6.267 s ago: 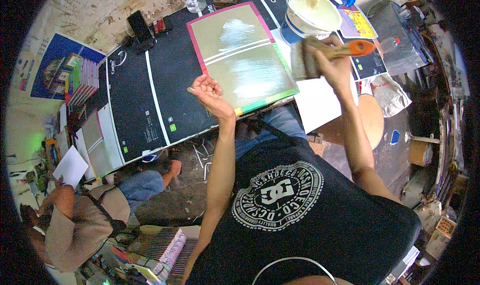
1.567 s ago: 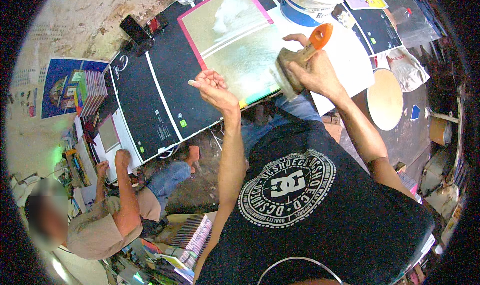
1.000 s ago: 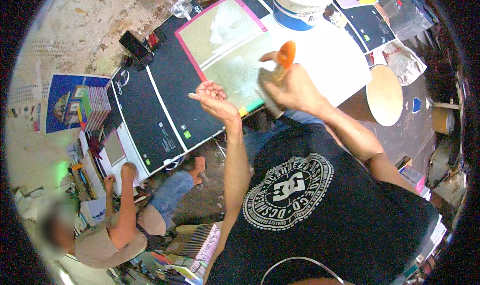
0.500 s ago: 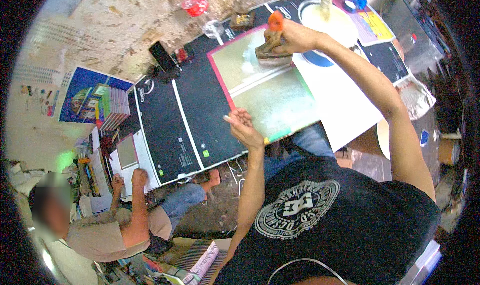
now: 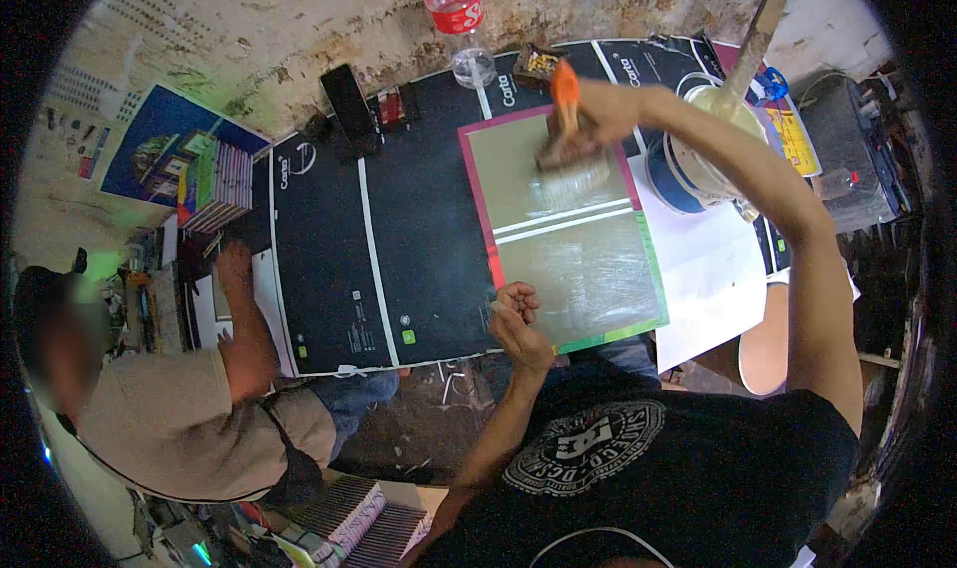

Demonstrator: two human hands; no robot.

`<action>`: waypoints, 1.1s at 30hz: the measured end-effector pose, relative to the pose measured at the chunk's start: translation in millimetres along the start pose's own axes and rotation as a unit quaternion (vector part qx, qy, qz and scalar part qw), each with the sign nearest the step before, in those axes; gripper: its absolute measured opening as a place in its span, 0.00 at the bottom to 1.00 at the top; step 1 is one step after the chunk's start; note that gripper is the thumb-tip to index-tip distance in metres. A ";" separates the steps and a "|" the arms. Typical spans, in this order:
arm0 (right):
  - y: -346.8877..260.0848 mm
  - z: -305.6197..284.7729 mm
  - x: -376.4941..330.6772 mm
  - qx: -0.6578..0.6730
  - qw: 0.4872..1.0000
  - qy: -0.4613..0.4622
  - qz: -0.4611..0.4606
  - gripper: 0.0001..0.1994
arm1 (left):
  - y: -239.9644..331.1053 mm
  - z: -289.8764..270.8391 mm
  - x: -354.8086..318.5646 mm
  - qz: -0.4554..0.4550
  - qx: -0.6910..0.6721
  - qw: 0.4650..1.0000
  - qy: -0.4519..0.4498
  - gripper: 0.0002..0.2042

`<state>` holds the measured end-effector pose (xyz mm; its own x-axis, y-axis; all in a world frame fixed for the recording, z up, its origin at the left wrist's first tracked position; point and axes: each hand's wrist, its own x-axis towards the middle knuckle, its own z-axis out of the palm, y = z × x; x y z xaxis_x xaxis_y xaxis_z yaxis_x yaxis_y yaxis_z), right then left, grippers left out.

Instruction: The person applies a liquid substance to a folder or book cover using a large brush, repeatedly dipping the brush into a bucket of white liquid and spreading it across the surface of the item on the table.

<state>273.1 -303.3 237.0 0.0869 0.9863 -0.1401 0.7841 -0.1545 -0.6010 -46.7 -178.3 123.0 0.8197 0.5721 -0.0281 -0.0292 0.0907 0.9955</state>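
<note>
My right hand (image 5: 594, 122), blurred by motion, grips a wide brush with an orange handle (image 5: 565, 88). Its bristles press on the upper half of a grey-green panel (image 5: 598, 279), where wet white streaks show. Pink, red and green strips edge this panel, and two white bands cross its middle. At the panel's near left corner is my left hand (image 5: 520, 331), fingers curled and thumb against them, closed at the edge. A white bucket with a blue band (image 5: 678, 174) stands to the right, with a wooden stick (image 5: 758, 40) rising from it.
Under the panel is a black-topped table (image 5: 419, 249). White paper (image 5: 703, 299) lies right of the panel. Along the wall stand a red-labelled bottle (image 5: 461, 25) and a dark phone (image 5: 345, 100). A co-worker (image 5: 189, 409) sits at the left beside stacked books (image 5: 221, 184).
My view has shifted, so the panel sits lower and further right. The brush still strokes its upper half, and the wet coat looks thinner. The co-worker has leaned nearer the table.
</note>
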 end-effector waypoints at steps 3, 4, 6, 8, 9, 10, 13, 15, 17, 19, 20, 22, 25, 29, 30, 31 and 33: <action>25.5 -37.7 11.6 -0.122 0.977 0.168 0.057 0.12 | -1.6 -1.1 -0.3 0.018 -0.008 1.000 -0.004 0.33; 29.2 -44.4 14.1 -0.166 0.961 0.202 0.093 0.11 | -1.8 -1.5 -0.3 0.012 -0.007 1.000 -0.004 0.33; 30.1 -48.9 16.5 -0.179 0.954 0.227 0.079 0.11 | -2.1 -2.2 0.3 0.028 0.012 1.000 -0.007 0.33; 22.0 -37.9 19.1 -0.082 0.981 0.163 0.064 0.13 | -2.2 -2.9 -0.2 0.020 0.012 1.000 -0.007 0.34; 17.0 -30.4 20.8 0.030 0.995 0.093 0.009 0.14 | -1.8 -3.7 -0.7 0.022 0.012 1.000 -0.005 0.34; 11.5 -22.1 24.1 0.078 0.997 -0.007 -0.025 0.14 | -1.6 -4.2 -1.3 0.022 0.014 1.000 -0.003 0.34; 11.7 -22.7 37.2 0.033 0.999 -0.003 0.028 0.13 | -0.8 -5.5 -3.3 -0.026 0.015 0.999 -0.025 0.33; 16.1 -31.8 46.3 -0.076 0.984 0.119 0.107 0.12 | -0.7 -5.3 -4.0 -0.003 0.008 0.999 -0.034 0.33; 18.4 -36.9 54.2 -0.206 0.956 0.204 0.053 0.11 | -0.7 -4.5 -4.5 -0.004 0.015 0.999 -0.029 0.33; 17.0 -35.4 61.7 -0.105 0.979 0.174 0.009 0.11 | -0.4 -3.3 -4.4 -0.001 0.021 0.999 -0.024 0.33; 15.9 -33.6 65.6 0.039 0.992 0.115 -0.047 0.12 | 0.0 -2.7 -4.4 -0.021 0.004 1.000 -0.012 0.33; 12.3 -23.2 75.0 0.104 0.987 -0.056 -0.111 0.11 | 1.4 -2.3 -4.7 -0.036 -0.007 0.999 -0.003 0.33; 11.7 -14.1 94.7 0.118 0.986 -0.029 -0.118 0.11 | 1.8 -2.5 -5.4 -0.040 0.007 0.999 -0.005 0.34; 19.4 -23.4 114.5 -0.142 0.966 0.210 -0.054 0.12 | -1.7 -1.8 -5.5 -0.038 -0.002 0.999 0.005 0.34; 19.7 -26.3 116.1 -0.130 0.969 0.196 -0.076 0.12 | -2.9 -1.1 -4.7 -0.038 -0.017 0.999 0.019 0.34; 18.8 -26.1 115.7 -0.124 0.964 0.212 -0.107 0.12 | -3.8 -0.9 -4.3 -0.028 -0.014 0.999 0.013 0.34; 13.7 -21.8 111.3 0.035 0.994 0.028 -0.098 0.11 | -4.4 -1.1 -3.8 -0.010 -0.004 1.000 0.013 0.33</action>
<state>306.9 -194.4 230.3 -0.0289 0.9992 0.0277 0.7451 0.0400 -0.6658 -50.3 -180.0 118.5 0.8049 0.5912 -0.0510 -0.0173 0.1093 0.9939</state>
